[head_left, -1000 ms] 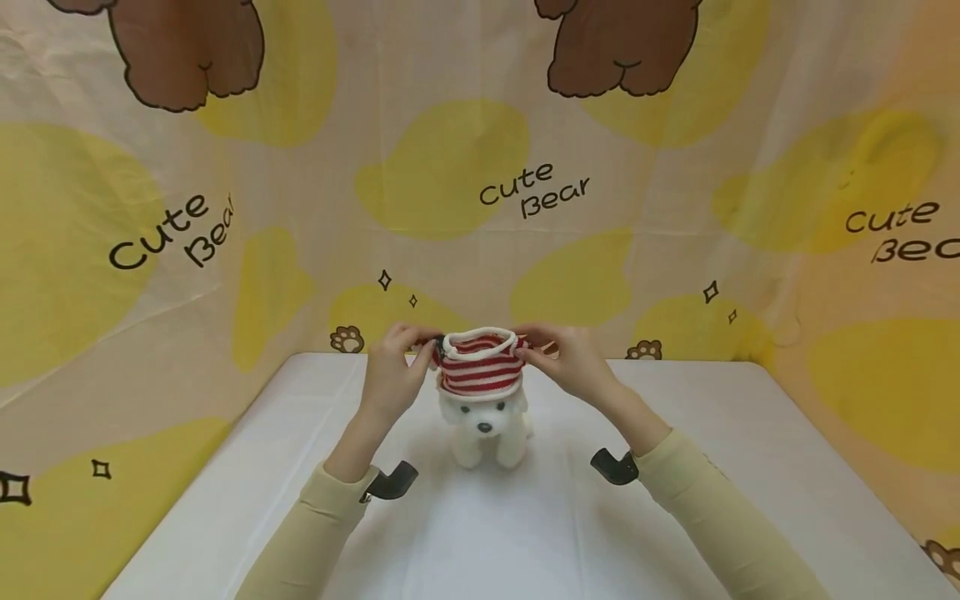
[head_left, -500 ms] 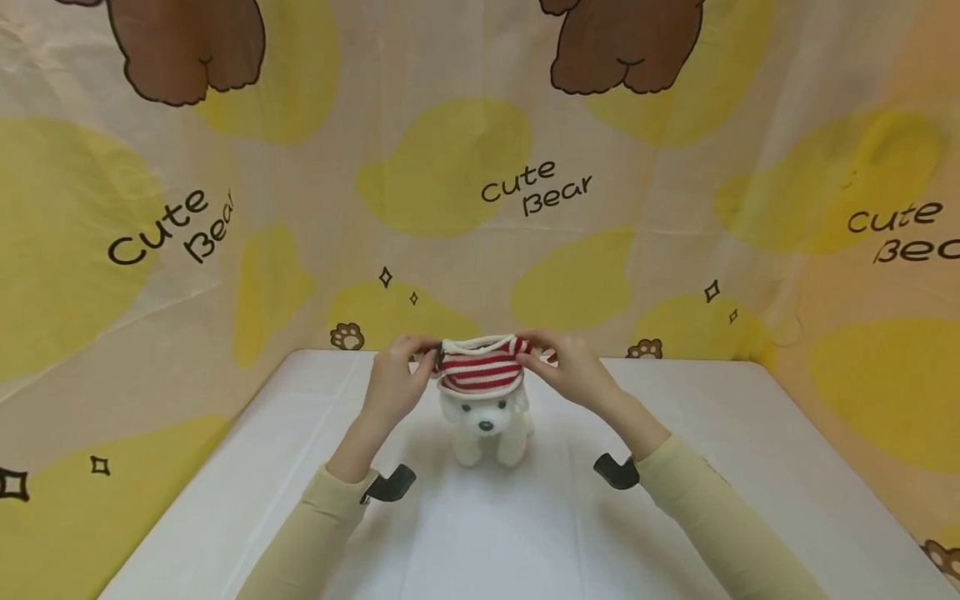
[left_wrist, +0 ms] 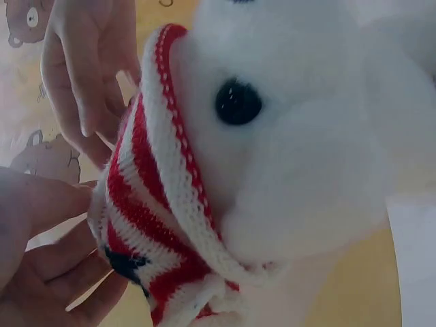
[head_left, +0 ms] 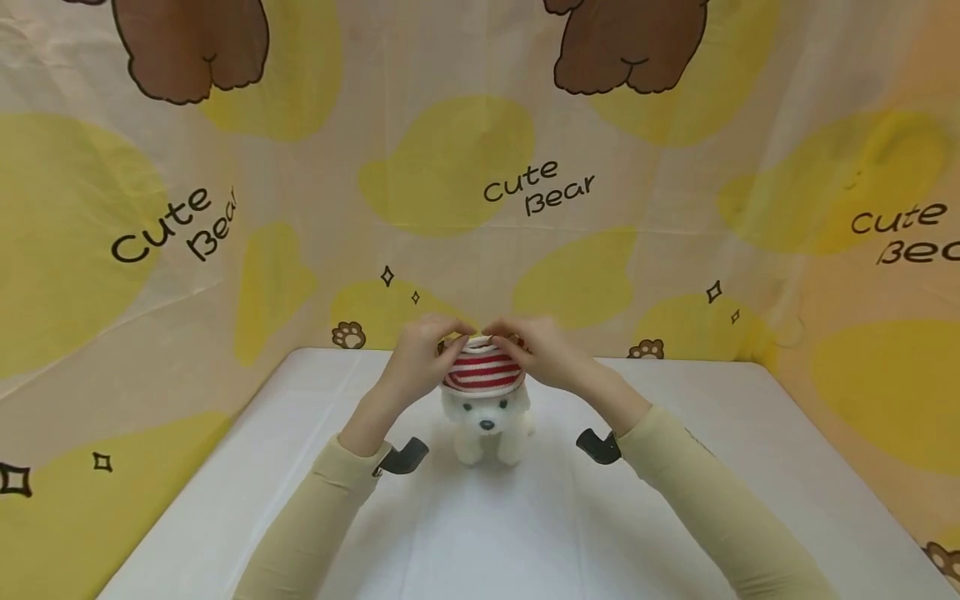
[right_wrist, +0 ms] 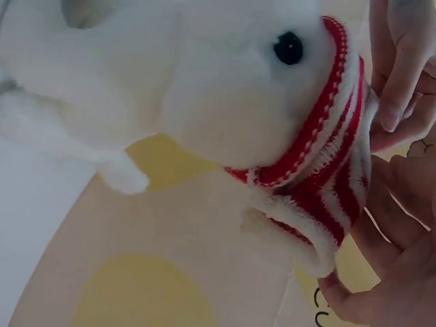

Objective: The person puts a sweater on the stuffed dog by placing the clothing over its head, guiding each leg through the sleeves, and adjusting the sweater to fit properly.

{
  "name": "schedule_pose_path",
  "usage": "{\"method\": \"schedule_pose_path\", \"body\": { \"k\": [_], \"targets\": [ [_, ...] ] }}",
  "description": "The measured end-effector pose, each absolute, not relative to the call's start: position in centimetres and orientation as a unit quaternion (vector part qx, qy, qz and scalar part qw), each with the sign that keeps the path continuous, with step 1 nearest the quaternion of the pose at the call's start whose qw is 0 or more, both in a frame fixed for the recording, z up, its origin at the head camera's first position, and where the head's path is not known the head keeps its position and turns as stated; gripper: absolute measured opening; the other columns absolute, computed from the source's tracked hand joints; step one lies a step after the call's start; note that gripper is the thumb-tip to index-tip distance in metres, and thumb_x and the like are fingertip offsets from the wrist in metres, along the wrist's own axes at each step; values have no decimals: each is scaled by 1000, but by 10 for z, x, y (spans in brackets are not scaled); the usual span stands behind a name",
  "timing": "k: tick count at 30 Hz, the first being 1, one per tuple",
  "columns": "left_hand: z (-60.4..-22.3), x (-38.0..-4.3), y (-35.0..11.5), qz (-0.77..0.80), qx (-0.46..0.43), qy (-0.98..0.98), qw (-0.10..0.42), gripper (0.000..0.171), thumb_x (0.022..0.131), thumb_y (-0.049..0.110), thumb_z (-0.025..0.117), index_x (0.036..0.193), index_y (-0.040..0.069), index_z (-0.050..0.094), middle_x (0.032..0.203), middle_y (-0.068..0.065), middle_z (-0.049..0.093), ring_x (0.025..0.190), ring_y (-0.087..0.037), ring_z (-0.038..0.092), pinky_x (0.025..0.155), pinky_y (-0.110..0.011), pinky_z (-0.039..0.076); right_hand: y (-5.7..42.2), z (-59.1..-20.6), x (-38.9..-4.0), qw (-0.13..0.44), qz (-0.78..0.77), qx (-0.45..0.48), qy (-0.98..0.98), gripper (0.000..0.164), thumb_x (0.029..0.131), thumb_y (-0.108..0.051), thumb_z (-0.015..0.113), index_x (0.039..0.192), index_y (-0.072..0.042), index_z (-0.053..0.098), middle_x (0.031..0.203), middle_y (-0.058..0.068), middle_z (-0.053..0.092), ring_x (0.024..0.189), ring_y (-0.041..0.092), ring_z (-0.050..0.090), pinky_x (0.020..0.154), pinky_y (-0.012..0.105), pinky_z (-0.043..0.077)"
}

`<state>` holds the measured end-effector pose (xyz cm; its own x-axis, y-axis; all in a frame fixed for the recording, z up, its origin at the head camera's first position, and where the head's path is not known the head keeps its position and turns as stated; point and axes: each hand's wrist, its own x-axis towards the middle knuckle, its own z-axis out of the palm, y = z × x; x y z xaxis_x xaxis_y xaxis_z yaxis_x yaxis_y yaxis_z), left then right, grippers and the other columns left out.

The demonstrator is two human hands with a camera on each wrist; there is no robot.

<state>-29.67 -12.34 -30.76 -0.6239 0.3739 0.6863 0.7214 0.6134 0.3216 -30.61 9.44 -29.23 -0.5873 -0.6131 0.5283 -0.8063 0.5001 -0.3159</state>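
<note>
A white plush dog (head_left: pixel 491 442) stands on the table facing the camera. Over the top of its head, down to just above the eyes, sits a small red-and-white striped knitted sweater (head_left: pixel 483 373). My left hand (head_left: pixel 416 354) and right hand (head_left: pixel 551 357) pinch its white upper rim from either side, fingertips close together. In the left wrist view, a dark patch (left_wrist: pixel 128 262) shows on the knit near the left fingers. A short sleeve with a white cuff (right_wrist: pixel 300 231) sticks out in the right wrist view, near the right thumb. The dog's ears are partly hidden under the knit.
The white table (head_left: pixel 480 533) extends around the dog. Behind and beside it hangs a cream and yellow cloth (head_left: pixel 450 167) printed with bears and lettering. Black curved wrist mounts (head_left: pixel 405 457) protrude from the cuffs of both sleeves.
Both hands have moved inward from the sweater's sides to its upper rim, and the fingertips now nearly meet. The upper opening looks narrower. The dog has stayed in place.
</note>
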Motion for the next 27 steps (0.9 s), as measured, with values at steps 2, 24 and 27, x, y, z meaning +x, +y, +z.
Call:
{"method": "schedule_pose_path", "body": {
  "k": [2,24,27],
  "targets": [
    [-308,-295,-120,-298,-329,-854,270,9,90,8,63,94,8,71,92,-4,69,86,-16,60,72,-31,52,94,-293,-304,170,261,406,-859,18,94,-10,56,109,-8,66,102,6,70,84,16,65,74,32,54],
    [-312,-277,-120,-286,-228,-923,117,14,87,19,68,98,11,70,94,-2,70,86,-16,65,76,-34,54,93,-304,-292,130,247,358,-891,19,81,-17,75,97,-7,71,88,3,71,75,10,64,66,21,52],
    [-314,-278,-121,-301,-227,-922,90,20,88,22,67,104,10,69,98,-3,70,90,-17,65,78,-35,54,95,-306,-292,116,247,353,-895,21,82,-19,74,99,-7,71,87,2,70,75,9,62,66,21,52]
  ]
}}
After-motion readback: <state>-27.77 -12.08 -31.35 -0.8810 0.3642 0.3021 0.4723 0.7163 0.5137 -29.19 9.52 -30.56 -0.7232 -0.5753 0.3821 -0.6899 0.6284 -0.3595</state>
